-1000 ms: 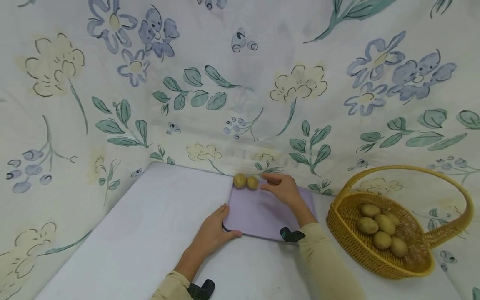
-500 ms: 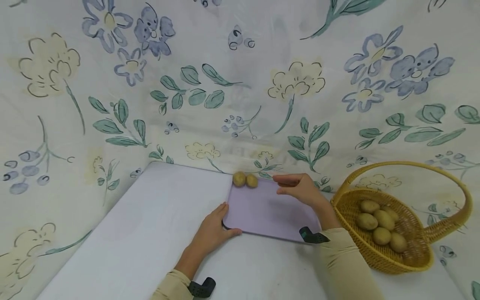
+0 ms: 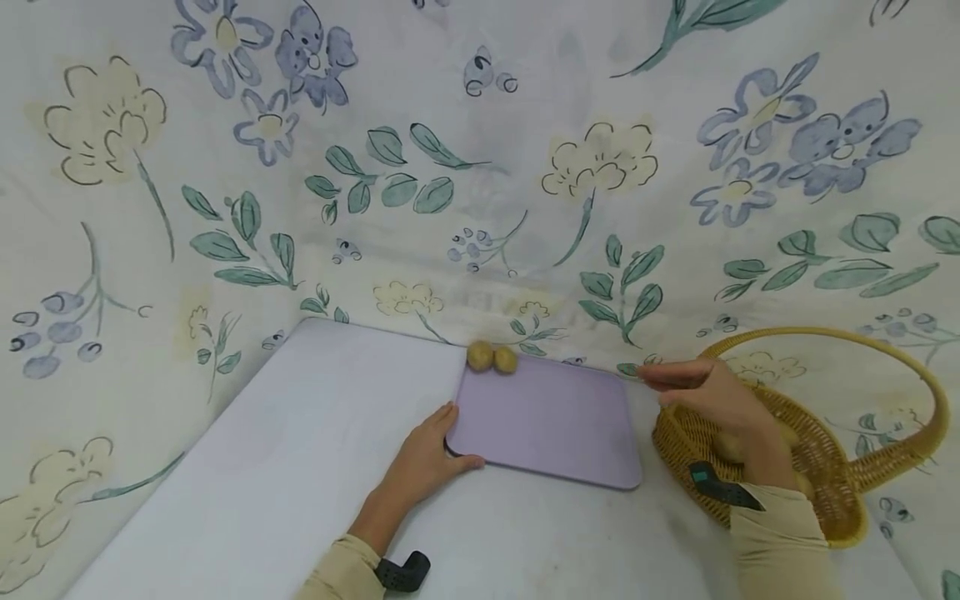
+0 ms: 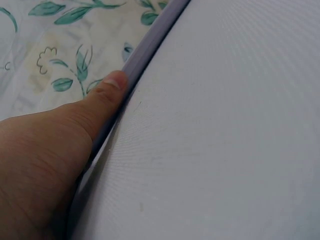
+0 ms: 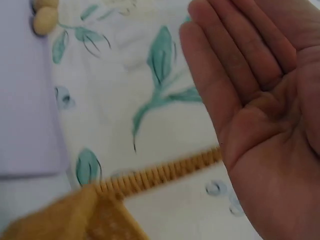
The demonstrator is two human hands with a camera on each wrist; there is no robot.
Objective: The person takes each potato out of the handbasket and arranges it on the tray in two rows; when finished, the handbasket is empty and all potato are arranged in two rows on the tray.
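My left hand (image 3: 423, 458) rests at the near left corner of a flat lavender board (image 3: 551, 425), its fingers along the left side and its thumb along the front. In the left wrist view the straight thumb (image 4: 102, 97) touches the board's edge. Two potatoes, a left one (image 3: 480, 357) and a right one (image 3: 506, 360), sit side by side in the board's far left corner. Over the left part of a wicker basket (image 3: 671, 454) hovers my right hand (image 3: 723, 400), fingers extended and nothing held. Potatoes (image 3: 727, 447) in the basket are partly hidden behind that hand and wrist.
The basket's tall arched handle (image 3: 817, 332) rises over its right half. A white tabletop (image 3: 337, 400) lies under everything, and a floral cloth (image 3: 450, 275) stands behind and at the left. The board's right edge lies close to the basket.
My right hand has moved right, from beside the two potatoes on the board, across the board to the basket. The left hand and the two potatoes have stayed in place.
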